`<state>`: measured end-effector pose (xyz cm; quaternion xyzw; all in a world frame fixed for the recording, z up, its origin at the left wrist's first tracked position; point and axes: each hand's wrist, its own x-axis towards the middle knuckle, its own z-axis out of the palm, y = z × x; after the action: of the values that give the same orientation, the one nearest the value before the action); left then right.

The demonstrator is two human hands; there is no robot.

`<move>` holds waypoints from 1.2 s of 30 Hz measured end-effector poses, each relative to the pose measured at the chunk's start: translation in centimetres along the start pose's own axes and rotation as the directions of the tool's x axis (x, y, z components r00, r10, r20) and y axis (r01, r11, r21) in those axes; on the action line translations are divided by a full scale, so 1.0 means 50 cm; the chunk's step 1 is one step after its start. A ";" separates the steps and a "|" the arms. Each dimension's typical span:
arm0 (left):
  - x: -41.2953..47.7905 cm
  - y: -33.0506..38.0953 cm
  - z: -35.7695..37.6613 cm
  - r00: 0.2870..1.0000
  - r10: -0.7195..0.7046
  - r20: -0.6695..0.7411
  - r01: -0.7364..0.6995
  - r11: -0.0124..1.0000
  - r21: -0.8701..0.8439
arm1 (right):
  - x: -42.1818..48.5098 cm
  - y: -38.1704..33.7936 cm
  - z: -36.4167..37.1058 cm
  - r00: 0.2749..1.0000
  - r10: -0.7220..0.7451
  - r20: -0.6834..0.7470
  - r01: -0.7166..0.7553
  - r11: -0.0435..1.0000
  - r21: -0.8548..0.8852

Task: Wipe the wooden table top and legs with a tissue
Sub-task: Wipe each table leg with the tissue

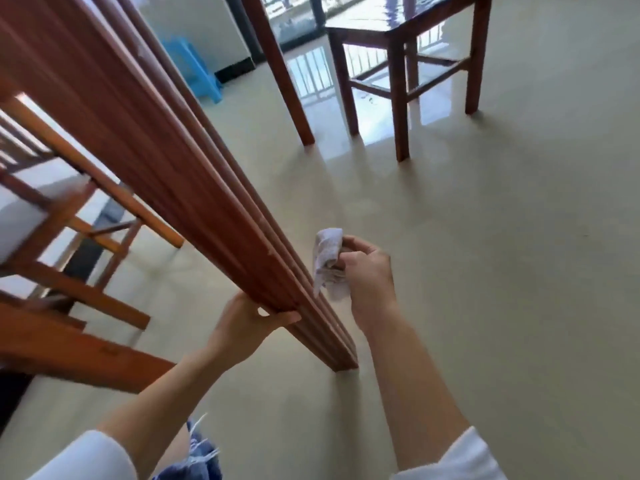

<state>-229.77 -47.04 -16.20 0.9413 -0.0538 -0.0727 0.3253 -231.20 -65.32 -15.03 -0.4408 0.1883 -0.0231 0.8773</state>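
Gripping the reddish-brown grooved wooden table leg (194, 174) low down, the left hand (247, 323) curls round it near its foot; the right hand (369, 271) pinches a crumpled white tissue (329, 258) just beside the leg's right face. Soft, light and probably quick to tear, the tissue suits a bunched fingertip hold. The stiff leg's long axis slants from upper left down to the pale floor (485, 271).

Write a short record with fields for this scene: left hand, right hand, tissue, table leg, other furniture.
left hand: grips the table leg near its foot
right hand: holds the tissue beside that leg
tissue: white, crumpled; contact with leg unclear
table leg: reddish wood, grooved, standing on floor
other furniture: wooden stool behind, blue plastic stool, chair at left
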 end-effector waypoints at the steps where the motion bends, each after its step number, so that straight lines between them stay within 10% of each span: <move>1: -0.005 0.014 -0.008 0.998 -0.044 0.044 0.047 0.995 -0.086 | -0.006 -0.020 0.018 0.999 -0.028 0.045 0.030 0.999 -0.029; 6: -0.057 0.106 -0.068 0.989 -0.131 0.066 0.138 0.675 -0.725 | -0.055 -0.123 0.111 0.891 -0.340 0.301 0.365 0.931 -0.029; 10: -0.066 0.139 -0.098 0.938 -0.346 -0.025 0.126 0.408 -0.904 | -0.091 -0.133 0.166 0.673 -0.634 0.380 0.716 0.687 -0.121; 13: -0.073 0.159 -0.090 0.969 -0.193 -0.152 0.030 0.706 -0.707 | -0.080 -0.077 0.148 0.654 -0.651 0.385 0.747 0.637 -0.193; 18: -0.070 0.162 -0.092 0.964 -0.256 -0.077 0.135 0.716 -0.685 | -0.044 -0.047 0.089 0.842 -0.411 0.349 0.525 0.770 -0.362; 28: -0.075 0.181 -0.114 0.946 -0.323 -0.019 0.255 0.779 -0.573 | -0.078 -0.222 0.253 0.517 -0.750 0.412 0.853 0.488 -0.184; 36: -0.070 0.194 -0.112 0.926 -0.374 -0.053 0.293 0.799 -0.525 | -0.061 -0.175 0.190 0.719 -0.522 0.459 0.660 0.721 -0.214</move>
<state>-232.78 -50.70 -5.46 0.8194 0.1596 -0.0677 0.5464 -229.61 -62.80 -2.10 -0.6276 -0.1315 -0.1894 0.7436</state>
